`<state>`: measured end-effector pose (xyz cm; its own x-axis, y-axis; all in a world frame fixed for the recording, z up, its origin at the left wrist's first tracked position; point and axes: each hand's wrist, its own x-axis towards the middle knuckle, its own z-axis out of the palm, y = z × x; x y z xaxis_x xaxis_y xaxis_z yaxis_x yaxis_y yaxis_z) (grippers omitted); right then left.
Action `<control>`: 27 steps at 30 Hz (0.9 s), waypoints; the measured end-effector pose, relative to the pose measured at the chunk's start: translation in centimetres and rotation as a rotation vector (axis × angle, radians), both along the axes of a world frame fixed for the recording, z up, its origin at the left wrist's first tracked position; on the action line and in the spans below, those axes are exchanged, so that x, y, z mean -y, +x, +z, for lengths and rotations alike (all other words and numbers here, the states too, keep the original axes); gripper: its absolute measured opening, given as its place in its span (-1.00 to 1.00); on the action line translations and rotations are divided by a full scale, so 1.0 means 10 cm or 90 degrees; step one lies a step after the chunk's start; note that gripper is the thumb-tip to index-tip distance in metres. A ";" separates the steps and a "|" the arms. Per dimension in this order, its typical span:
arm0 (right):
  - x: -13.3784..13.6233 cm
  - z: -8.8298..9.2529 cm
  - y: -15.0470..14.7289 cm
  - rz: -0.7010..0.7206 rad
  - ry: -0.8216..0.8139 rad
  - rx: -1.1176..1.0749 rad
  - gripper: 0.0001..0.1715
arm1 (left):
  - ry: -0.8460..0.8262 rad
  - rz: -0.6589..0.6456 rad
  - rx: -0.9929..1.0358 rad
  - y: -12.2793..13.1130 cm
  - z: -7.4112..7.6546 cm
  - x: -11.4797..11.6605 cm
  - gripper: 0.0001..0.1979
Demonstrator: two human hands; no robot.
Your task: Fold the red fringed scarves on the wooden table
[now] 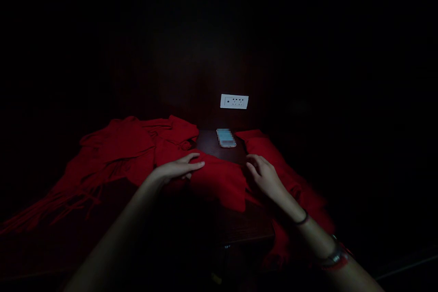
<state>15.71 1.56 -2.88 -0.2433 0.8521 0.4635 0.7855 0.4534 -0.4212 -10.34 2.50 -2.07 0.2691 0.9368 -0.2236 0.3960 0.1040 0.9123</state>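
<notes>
A red fringed scarf [219,180] lies spread over the dark table, with one flat end in front of me. My left hand [179,167] rests on this cloth, thumb and fingers stretched out and apart; some fingertips are partly hidden. Just beyond the flat part's right edge is my right hand [265,174], its fingers loosely bent and nothing visible between them. I cannot tell whether it touches the cloth. More red cloth [270,148] runs along the right side, beneath and behind that hand. Bunched red folds [126,141] pile up at the left, long fringe trailing from them.
A lit phone [226,138] with a blurred screen lies on the table [207,141] near the back. Above it, a white socket panel [234,101] is set in the dark wall. The table's front edge [246,239] shows faintly. Deep shadow hides the surroundings.
</notes>
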 end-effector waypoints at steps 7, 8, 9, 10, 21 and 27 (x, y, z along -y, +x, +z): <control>0.62 -0.30 -0.06 0.074 -0.251 -0.049 -0.32 | -0.013 -0.036 0.141 -0.18 -0.17 0.33 -0.19; 0.62 -0.38 -0.10 0.073 -0.236 -0.089 -0.32 | 0.019 -0.014 0.143 -0.19 -0.22 0.33 -0.22; 0.60 -0.45 -0.13 0.071 -0.211 -0.134 -0.35 | 0.054 0.004 0.149 -0.19 -0.26 0.32 -0.24; 0.58 -0.50 -0.16 0.070 -0.183 -0.183 -0.41 | 0.088 0.013 0.158 -0.19 -0.30 0.32 -0.26; 0.36 -0.43 -0.21 0.201 -0.090 -0.443 -0.49 | 0.156 -0.089 0.068 -0.12 -0.26 0.39 -0.22; 0.47 -0.44 -0.13 0.327 -0.114 -0.125 -0.32 | 0.152 -0.053 0.130 -0.14 -0.46 0.36 -0.18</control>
